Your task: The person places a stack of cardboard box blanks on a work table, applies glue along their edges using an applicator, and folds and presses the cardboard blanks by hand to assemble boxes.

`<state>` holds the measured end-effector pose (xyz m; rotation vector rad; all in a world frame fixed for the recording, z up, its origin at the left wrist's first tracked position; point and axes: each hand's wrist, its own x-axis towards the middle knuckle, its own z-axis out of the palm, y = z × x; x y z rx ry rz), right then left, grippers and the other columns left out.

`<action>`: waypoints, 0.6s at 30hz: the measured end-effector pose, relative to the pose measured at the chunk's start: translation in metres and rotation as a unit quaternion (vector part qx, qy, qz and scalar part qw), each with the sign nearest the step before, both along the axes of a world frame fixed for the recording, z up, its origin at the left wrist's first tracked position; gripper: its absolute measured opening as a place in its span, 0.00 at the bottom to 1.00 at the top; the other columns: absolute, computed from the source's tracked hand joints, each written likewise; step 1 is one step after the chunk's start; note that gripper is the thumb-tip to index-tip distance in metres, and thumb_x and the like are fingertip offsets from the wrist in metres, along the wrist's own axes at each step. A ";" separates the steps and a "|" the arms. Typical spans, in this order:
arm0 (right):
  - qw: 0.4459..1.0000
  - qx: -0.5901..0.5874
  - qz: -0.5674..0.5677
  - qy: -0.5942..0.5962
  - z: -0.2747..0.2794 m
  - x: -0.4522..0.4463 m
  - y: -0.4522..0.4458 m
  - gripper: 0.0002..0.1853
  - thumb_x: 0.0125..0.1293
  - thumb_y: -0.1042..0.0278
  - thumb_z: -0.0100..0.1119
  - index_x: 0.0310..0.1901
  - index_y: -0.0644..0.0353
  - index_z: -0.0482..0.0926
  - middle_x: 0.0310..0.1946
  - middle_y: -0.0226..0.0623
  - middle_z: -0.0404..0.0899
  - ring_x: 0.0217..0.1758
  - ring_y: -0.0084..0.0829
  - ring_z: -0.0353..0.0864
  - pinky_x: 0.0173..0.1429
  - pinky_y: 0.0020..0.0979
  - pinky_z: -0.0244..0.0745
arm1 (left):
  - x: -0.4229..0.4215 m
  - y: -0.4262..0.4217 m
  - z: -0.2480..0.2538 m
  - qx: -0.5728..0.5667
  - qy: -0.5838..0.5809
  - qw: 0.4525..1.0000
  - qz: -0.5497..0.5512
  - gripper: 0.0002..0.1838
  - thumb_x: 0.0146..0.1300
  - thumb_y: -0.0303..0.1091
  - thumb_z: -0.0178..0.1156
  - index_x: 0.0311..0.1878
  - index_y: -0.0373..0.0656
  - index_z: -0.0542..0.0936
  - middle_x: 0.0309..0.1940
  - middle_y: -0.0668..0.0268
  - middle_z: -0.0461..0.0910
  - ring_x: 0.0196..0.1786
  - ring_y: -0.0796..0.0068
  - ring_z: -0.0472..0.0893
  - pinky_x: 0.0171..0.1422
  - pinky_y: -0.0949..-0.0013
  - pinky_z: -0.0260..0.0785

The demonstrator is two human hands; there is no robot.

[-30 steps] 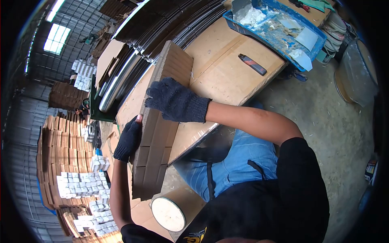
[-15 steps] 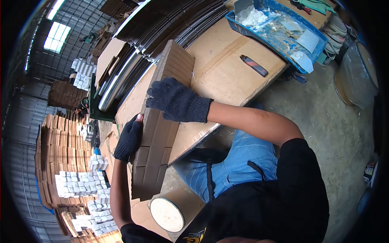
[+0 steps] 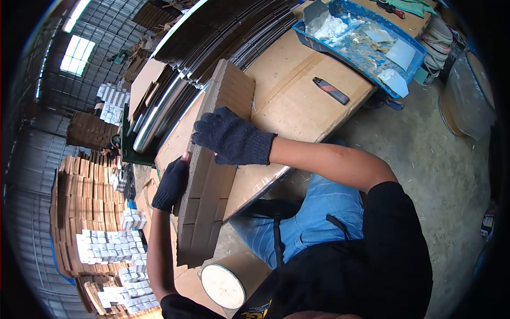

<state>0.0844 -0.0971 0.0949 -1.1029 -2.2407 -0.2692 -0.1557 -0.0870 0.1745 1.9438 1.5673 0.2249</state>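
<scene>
A thick bundle of flat brown cardboard pieces (image 3: 204, 196) stands on its edge at the near left of the cardboard-covered table (image 3: 297, 106). My left hand (image 3: 172, 183), in a dark knit glove with a bare fingertip, grips the bundle from its left side. My right hand (image 3: 231, 137), in the same kind of glove, is over the bundle's top edge, its fingers curled on the cardboard. A black and red cutter (image 3: 330, 90) lies on the table, apart from both hands.
A blue tray (image 3: 417, 61) with white paste sits at the table's far right. Dark stacked sheets (image 3: 212, 37) rise behind the bundle. Below the table is a round drum (image 3: 223, 286). A lidded barrel (image 3: 467, 95) stands at right. A person (image 3: 112, 146) is in the left background.
The view has shifted slightly, so bundle and hands appear a little lower. Both hands keep the same hold on the bundle.
</scene>
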 end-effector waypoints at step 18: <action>0.997 0.022 0.040 0.059 -0.001 0.000 0.006 0.32 0.54 0.49 0.75 0.60 0.50 0.78 0.59 0.45 0.74 0.66 0.43 0.73 0.69 0.52 0.65 | -0.026 0.038 -0.028 -0.083 -0.143 0.986 0.031 0.33 0.81 0.57 0.47 0.57 0.30 0.82 0.52 0.64 0.85 0.57 0.72 0.79 0.68 0.67 0.65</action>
